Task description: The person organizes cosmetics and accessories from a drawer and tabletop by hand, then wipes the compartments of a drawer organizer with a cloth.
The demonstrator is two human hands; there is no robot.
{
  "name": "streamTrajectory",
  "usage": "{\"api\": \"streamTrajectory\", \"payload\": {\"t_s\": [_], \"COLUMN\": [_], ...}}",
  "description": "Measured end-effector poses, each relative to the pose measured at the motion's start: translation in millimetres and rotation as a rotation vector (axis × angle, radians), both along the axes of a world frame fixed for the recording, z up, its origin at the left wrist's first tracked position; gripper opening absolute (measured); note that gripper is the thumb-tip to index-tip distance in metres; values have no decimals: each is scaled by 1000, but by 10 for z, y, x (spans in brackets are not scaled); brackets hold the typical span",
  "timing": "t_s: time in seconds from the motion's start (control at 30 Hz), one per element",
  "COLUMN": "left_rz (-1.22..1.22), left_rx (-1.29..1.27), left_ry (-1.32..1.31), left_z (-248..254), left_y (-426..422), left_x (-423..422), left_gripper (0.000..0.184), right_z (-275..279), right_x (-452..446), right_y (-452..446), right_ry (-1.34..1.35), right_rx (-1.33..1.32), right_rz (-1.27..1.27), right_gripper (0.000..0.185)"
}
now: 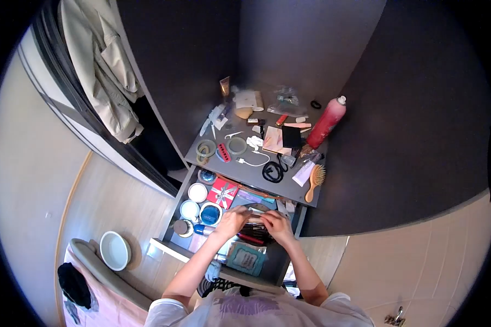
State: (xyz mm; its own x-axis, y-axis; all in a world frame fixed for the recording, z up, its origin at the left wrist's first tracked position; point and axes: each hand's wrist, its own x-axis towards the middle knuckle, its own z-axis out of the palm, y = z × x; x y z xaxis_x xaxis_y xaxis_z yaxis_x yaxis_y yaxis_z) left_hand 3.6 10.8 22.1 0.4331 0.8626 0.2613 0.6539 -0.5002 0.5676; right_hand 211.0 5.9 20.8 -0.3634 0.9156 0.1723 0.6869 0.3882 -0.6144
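Observation:
My left hand (pixel 234 220) and my right hand (pixel 277 224) meet over the open drawer (pixel 172 248), fingers closed. Between their fingertips is a small pale item, too small to name. Just below them sits a dark container (pixel 263 235) with slim sticks in it, partly hidden by my hands. To the left of my left hand are a red gift box (pixel 222 192) with a silver bow, a blue-lidded jar (pixel 210 213) and white jars (pixel 190 210). A teal box (pixel 246 258) lies near the drawer front.
Above the drawer, a cluttered grey top holds a tall red spray can (pixel 326 122), a wooden hairbrush (pixel 315 182), a black cable (pixel 275 171), a white cable (pixel 256 161) and a tape roll (pixel 237 146). Dark panels (pixel 398 125) stand at the right. A white basin (pixel 115 250) sits at the lower left.

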Motion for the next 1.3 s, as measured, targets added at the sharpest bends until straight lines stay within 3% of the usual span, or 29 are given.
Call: {"api": "streamTrajectory", "payload": {"t_s": [0.07,0.17,0.33,0.53,0.73,0.8,1.03,1.1,1.3], "left_rz": [54,31,37,14,-43,-41,-46,-95,-132], "left_rx": [-80,23,106,137,82,17,-22,105,171], "left_ry": [-53,-178,-320,-315,-142,19,42,28,43], "left_z": [130,350,786,701,725,712,575,587,682], "left_y": [84,367,992,1808,2080,2095,2238,2257,2256], "left_x": [51,219,653,1094,1266,1243,1176,1150,1059], "left_gripper": [22,21,17,16,20,22,27,28,29], "right_z": [249,552,654,643,543,489,486,479,498], "right_x": [-7,31,195,208,291,308,204,179,130], "right_y": [93,387,868,1175,1448,1529,1569,1581,1575], "right_ry": [70,173,191,268,226,185,-41,-118,-64], "right_rx": [-17,176,308,229,318,219,147,181,232], "right_rz": [-56,-154,-376,-600,-656,-713,-690,-665,-703], "right_gripper": [14,10,14,16,18,18,26,29,25]}}
